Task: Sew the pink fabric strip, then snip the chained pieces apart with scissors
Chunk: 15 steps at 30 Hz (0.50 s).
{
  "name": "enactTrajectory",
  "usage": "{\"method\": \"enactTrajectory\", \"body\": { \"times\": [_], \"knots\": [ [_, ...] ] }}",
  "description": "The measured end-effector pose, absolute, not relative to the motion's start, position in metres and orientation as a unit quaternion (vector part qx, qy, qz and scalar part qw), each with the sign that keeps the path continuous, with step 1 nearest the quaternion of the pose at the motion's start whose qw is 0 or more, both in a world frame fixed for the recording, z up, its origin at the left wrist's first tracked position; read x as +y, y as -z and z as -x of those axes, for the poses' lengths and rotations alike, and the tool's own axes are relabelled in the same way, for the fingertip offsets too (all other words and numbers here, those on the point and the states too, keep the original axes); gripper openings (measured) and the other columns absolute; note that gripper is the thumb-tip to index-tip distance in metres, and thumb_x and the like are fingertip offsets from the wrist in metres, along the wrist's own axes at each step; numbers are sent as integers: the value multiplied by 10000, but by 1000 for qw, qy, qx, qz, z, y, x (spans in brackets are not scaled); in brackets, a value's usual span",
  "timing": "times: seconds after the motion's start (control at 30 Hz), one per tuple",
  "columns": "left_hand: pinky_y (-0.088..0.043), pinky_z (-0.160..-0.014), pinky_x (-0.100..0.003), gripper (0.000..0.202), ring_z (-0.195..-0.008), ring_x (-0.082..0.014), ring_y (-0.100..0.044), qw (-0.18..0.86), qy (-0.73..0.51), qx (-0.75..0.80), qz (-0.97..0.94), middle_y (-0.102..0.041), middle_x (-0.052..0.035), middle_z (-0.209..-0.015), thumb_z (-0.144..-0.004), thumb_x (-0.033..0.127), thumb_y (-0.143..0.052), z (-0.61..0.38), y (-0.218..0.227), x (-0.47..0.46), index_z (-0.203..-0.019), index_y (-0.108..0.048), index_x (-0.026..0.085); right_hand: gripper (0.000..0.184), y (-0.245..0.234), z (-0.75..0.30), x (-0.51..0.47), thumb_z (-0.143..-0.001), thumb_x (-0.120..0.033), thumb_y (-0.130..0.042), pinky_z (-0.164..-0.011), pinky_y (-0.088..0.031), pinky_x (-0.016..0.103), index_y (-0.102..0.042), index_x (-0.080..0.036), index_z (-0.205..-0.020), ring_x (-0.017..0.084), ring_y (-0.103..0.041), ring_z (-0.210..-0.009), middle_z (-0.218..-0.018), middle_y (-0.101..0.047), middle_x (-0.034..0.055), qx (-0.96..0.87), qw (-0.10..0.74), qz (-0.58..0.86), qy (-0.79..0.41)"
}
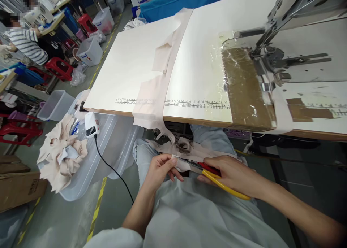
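Note:
My right hand [230, 172] grips a pair of scissors [223, 186] with one yellow and one red handle. Their blades point left, at a pale fabric piece [183, 165] over my lap. My left hand [162, 170] pinches the edge of that piece between thumb and fingers, close to the blade tips. Behind both hands, sheer pale pink strips [195, 148] lie across my legs. A longer pink fabric band [151, 96] runs over the white table and hangs off its front edge toward my lap.
A sewing machine [268, 60] stands on the white table [200, 60], right, beside a taped brown cardboard piece [244, 82]. Left are a plastic bin [94, 161], fabric scraps [59, 150] and a white device [91, 124] with a black cable. A person in stripes [27, 44] sits farther off.

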<state>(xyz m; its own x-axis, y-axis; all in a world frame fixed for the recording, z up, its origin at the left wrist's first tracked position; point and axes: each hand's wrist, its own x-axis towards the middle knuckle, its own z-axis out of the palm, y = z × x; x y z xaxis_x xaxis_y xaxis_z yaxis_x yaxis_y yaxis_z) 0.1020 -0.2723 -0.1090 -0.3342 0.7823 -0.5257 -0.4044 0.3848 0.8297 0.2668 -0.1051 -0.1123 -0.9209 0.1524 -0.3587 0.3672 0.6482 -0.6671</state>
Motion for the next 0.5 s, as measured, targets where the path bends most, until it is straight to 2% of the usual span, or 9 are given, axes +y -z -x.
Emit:
{"method": "enactTrajectory", "body": {
  "times": [0.17, 0.33, 0.5],
  "knots": [
    [-371, -420, -211, 556, -480, -192, -647, 566, -529, 614, -151, -614, -37, -515, -680, 686, -739, -104, 108, -272, -745, -591, 154, 509, 108, -261, -107, -856, -675, -523, -527, -261, 285, -343, -243, -657, 198, -505, -551, -612, -540, 8, 920, 105, -136, 353],
    [-389, -438, -214, 569, -514, -193, -666, 567, -524, 617, -155, -655, -63, -589, -696, 696, -723, -102, 105, -272, -753, -608, 142, 515, 114, -262, -103, -876, -662, -481, -523, -231, 289, -309, -241, -631, 180, -470, -522, -564, -481, -3, 913, 127, -137, 361],
    [-430, -456, -222, 609, -485, -190, -649, 604, -499, 595, -179, -610, -11, -547, -730, 760, -653, -117, 109, -263, -861, -514, 183, 401, 116, -260, -108, -842, -591, -538, -569, -349, 281, -399, -239, -710, 188, -505, -614, -680, -530, 3, 870, 49, -173, 459]
  ]
}}
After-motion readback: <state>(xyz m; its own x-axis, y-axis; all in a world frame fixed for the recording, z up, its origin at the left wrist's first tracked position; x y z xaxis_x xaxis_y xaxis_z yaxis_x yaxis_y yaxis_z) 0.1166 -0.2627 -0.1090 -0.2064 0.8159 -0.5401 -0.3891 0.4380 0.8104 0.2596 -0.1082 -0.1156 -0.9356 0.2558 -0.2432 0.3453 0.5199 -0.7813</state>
